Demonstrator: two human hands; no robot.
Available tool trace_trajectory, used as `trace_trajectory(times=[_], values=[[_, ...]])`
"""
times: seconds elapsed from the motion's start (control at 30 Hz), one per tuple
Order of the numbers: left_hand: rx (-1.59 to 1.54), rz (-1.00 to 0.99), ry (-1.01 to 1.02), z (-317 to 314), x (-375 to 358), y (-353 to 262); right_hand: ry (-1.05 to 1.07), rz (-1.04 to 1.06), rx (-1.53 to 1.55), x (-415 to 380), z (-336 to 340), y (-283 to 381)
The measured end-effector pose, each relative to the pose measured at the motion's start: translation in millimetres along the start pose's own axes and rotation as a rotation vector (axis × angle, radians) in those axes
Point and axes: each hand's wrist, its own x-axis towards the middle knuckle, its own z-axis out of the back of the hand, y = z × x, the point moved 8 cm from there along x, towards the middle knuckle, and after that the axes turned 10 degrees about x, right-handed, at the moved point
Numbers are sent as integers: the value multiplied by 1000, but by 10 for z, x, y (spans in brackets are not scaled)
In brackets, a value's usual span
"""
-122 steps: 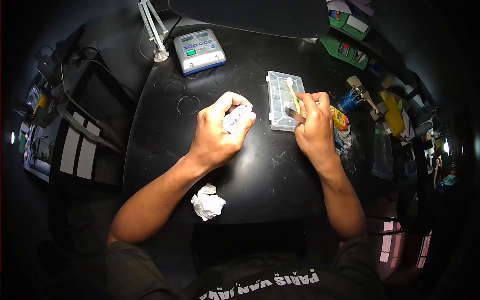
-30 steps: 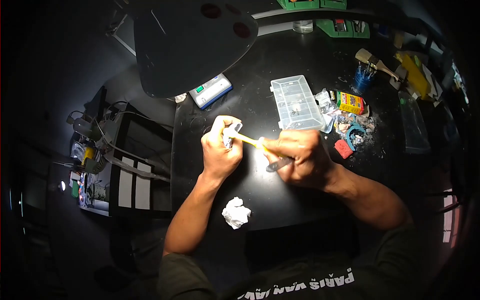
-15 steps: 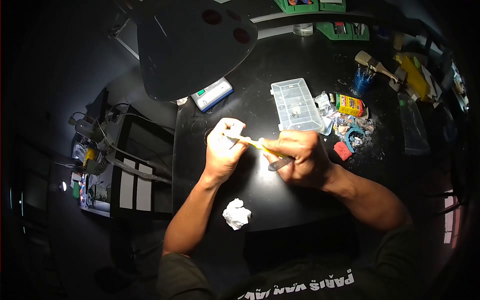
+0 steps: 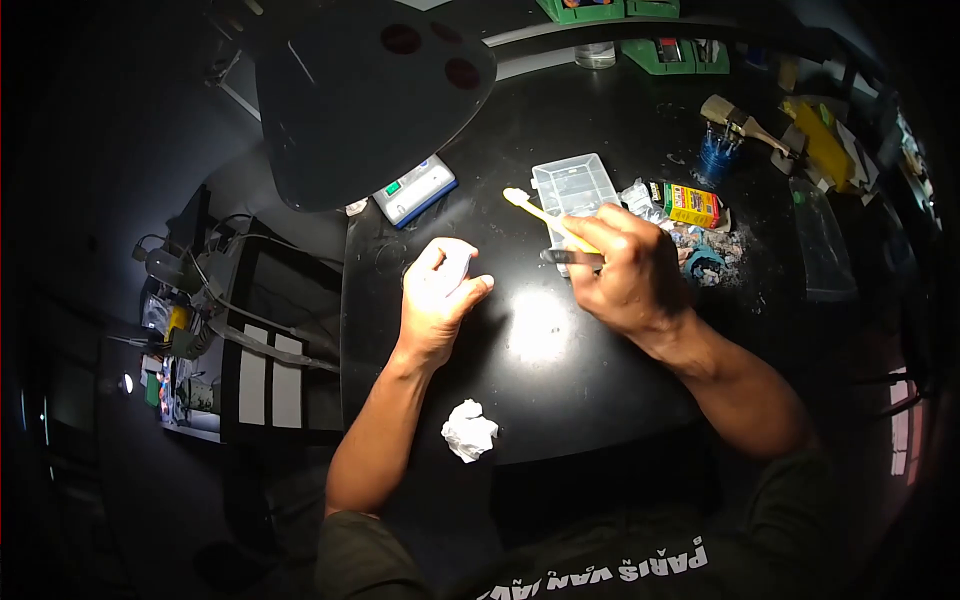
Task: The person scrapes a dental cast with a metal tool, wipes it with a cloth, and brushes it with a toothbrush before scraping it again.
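My right hand (image 4: 635, 268) grips a yellow toothbrush (image 4: 543, 213), its bristle end pointing up and left. From the same fist a dark, flat metal tool (image 4: 568, 257) juts out to the left. Behind that hand lies a clear plastic compartment box (image 4: 577, 180), partly covered by it. My left hand (image 4: 437, 300) is to the left of the brush, apart from it, with fingers curled in and the thumb out. Something pale shows in its grasp, but I cannot tell what it is. Nearer my body lies a crumpled white tissue (image 4: 469, 431).
A grey lamp shade (image 4: 370, 110) hangs over the far left of the black table, above a small scale-like device (image 4: 417, 192). To the right are a yellow-red can (image 4: 693, 205), teal scraps (image 4: 706, 264), a blue tool cup (image 4: 718, 155) and a wide paintbrush (image 4: 742, 124).
My right hand has lifted the toothbrush away from my left hand, moving it up and to the right. My left hand stays curled in nearly the same place.
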Motion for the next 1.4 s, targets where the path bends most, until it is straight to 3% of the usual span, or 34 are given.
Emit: trace_trajectory(times=[0.1,0.23,0.43,0.57,0.67,0.77,0.83,1.07,1.4], values=[[-91,43,21,-21,-6,-6,226,-322,-198,-12,4,-253],[-242,97,86,-38,-9,11,357,-517,-341,-68,-15,-372],[-293,82,191,-107,-25,-13,262,-391,-295,-50,10,-298],[-404,119,216,-164,-34,-1,15,-64,36,110,104,5],[-455,115,261,-186,-33,-36,-30,-44,246,92,121,129],[-396,150,246,-194,-39,-32,-71,162,333,85,135,186],[-351,183,204,-217,-51,-65,-36,174,386,90,131,180],[-261,71,215,-246,-27,-62,185,-218,619,-23,-5,78],[-188,24,266,-300,-68,-109,152,-136,647,-45,-154,125]])
